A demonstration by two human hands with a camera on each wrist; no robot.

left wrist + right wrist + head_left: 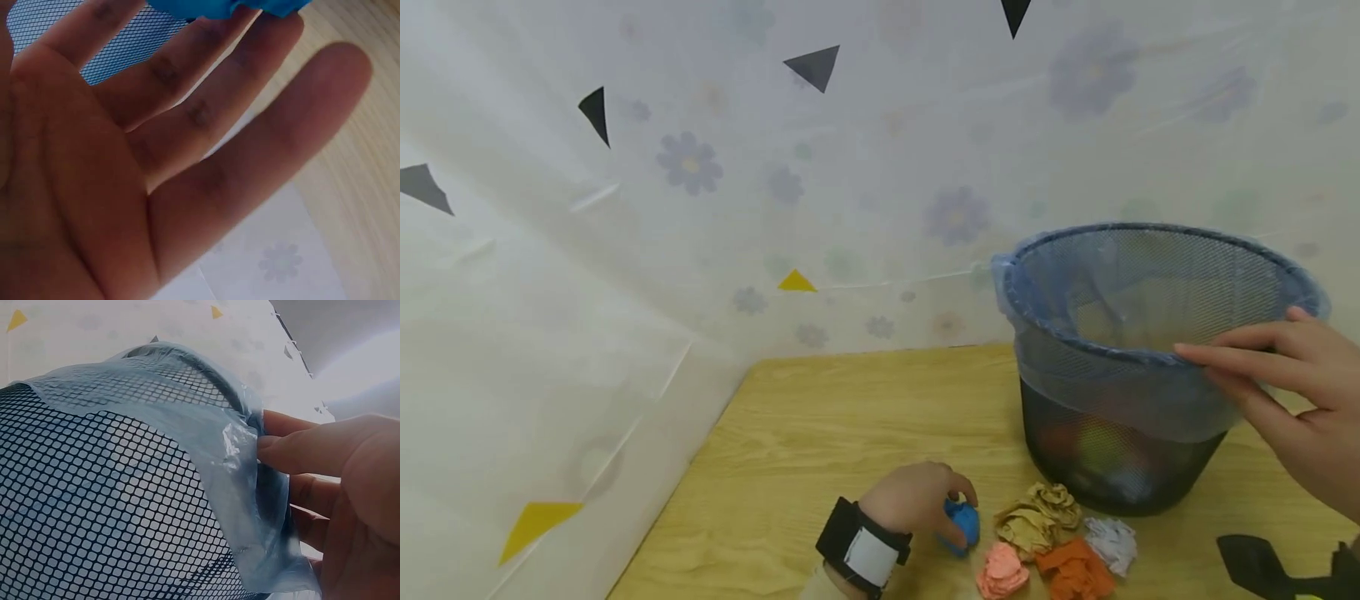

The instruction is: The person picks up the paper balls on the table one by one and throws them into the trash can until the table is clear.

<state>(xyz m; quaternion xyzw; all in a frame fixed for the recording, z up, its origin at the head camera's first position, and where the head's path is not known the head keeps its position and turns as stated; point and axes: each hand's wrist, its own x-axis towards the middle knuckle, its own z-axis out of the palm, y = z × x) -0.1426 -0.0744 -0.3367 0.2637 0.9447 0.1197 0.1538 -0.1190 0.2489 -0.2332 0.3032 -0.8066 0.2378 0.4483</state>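
My left hand (pixel 917 497) is low over the wooden table, thumb and fingers round a crumpled blue paper ball (pixel 966 523). In the left wrist view, the blue paper (pixel 200 7) shows at the fingertips along the top edge. At the right, my right hand (pixel 1303 387) pinches the rim of a black mesh wastebasket (pixel 1067 442). A thin blue plastic liner (pixel 215 440) folds over that rim, and the thumb presses on it in the right wrist view. Blurred coloured shapes show through the basket's lower mesh.
Beside the left hand lie crumpled papers: tan (pixel 1033 518), pink (pixel 1002 572), orange (pixel 1077 572) and white (pixel 1111 544). A black object (pixel 1255 567) shows at the lower right. Flower-patterned sheeting (pixel 865 183) rises behind and left of the table (pixel 820 417).
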